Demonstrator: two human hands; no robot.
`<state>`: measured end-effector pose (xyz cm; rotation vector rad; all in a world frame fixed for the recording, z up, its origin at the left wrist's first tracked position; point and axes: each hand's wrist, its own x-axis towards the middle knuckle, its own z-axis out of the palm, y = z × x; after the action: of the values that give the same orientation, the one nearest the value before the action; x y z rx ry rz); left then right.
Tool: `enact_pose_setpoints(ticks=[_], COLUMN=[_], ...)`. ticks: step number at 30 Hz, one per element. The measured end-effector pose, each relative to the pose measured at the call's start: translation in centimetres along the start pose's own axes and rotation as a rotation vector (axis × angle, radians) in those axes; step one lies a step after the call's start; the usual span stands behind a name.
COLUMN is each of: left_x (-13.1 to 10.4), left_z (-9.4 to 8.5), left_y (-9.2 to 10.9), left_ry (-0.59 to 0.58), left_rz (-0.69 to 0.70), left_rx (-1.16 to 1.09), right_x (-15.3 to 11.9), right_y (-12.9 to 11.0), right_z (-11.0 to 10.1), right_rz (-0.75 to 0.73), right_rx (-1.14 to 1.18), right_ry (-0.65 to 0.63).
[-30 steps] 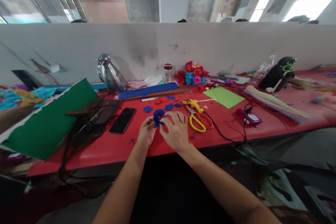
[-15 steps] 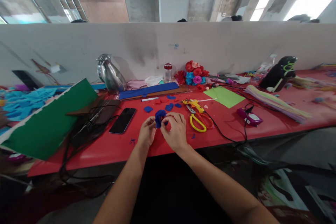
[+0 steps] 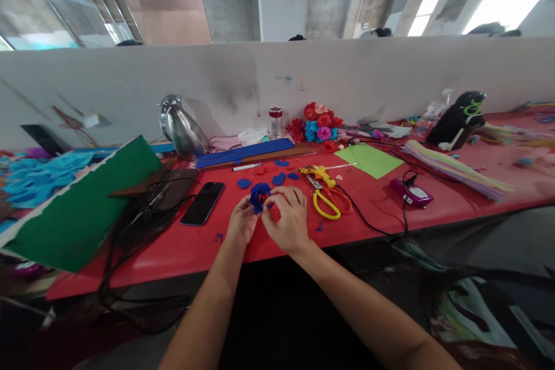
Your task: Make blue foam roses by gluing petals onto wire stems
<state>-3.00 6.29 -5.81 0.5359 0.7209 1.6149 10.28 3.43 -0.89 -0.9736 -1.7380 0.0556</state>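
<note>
A dark blue paper flower with some red at its centre is held just above the red table. My left hand grips it from the left and below, fingers closed. The thumb and forefinger of my right hand pinch its right edge. Behind the flower lie loose blue petals and small red pieces. A yellow glue gun and scissors with yellow and orange handles rest to the right of my right hand.
A phone and a green sheet lie to the left. Blue paper strips, a steel jug, a glass jar and finished flowers stand behind. To the right are lime paper and a purple power socket, with cables.
The flower has tilted and shifted slightly left, showing more of its red centre. My right fingers have moved a little left along with it.
</note>
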Motion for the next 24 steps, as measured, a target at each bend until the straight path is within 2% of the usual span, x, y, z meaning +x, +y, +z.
enact_pose_setpoints(ticks=[3, 6, 10, 13, 17, 21, 24], left_x=[0.3, 0.1, -0.5, -0.8, -0.7, -0.8, -0.7], left_z=[-0.3, -0.4, 0.0, 0.1, 0.4, 1.1, 1.4], left_y=[0.1, 0.4, 0.8, 0.9, 1.0, 1.2, 1.1], left_ry=[0.024, 0.027, 0.002, -0.006, -0.001, 0.004, 0.05], left_rz=[-0.051, -0.106, -0.207, -0.248, -0.241, -0.212, -0.189], left_rx=[-0.042, -0.063, -0.132, -0.166, -0.128, -0.099, -0.064], right_x=[0.1, -0.2, -1.6, -2.6, -2.8, -2.8, -2.9], right_y=[1.1, 3.2, 6.3, 7.6, 8.0, 7.6, 7.3], right_z=[-0.3, -0.1, 0.8, 1.3, 1.6, 1.3, 1.2], right_rz=[0.065, 0.194, 0.42, 0.559, 0.592, 0.563, 0.537], right_rx=[0.171, 0.266, 0.402, 0.49, 0.524, 0.501, 0.474], right_ry=[0.032, 0.056, -0.016, -0.057, -0.07, -0.104, -0.107])
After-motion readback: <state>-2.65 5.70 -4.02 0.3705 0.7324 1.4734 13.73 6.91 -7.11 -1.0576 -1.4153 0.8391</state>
